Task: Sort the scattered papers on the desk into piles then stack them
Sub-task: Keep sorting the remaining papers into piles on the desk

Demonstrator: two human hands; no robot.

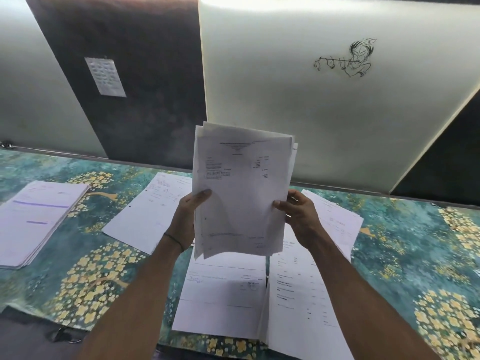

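Observation:
I hold a sheaf of printed papers (242, 188) upright above the desk, its sheets slightly uneven at the top. My left hand (188, 216) grips its left edge, thumb on the front. My right hand (298, 216) grips the right edge, thumb on the front too. Below the sheaf lie two sheets side by side: a near middle sheet (220, 294) and a near right sheet (298, 302). A thick neat pile (36, 219) sits at the far left. A single sheet (150, 214) lies left of centre. More papers (337, 222) lie behind my right hand.
The desk carries a teal cloth with yellow flowers (98, 276). Its front edge runs along the bottom left, over dark floor. Behind the desk stand a dark panel with a pinned note (105, 76) and a white panel bearing a line drawing (348, 59).

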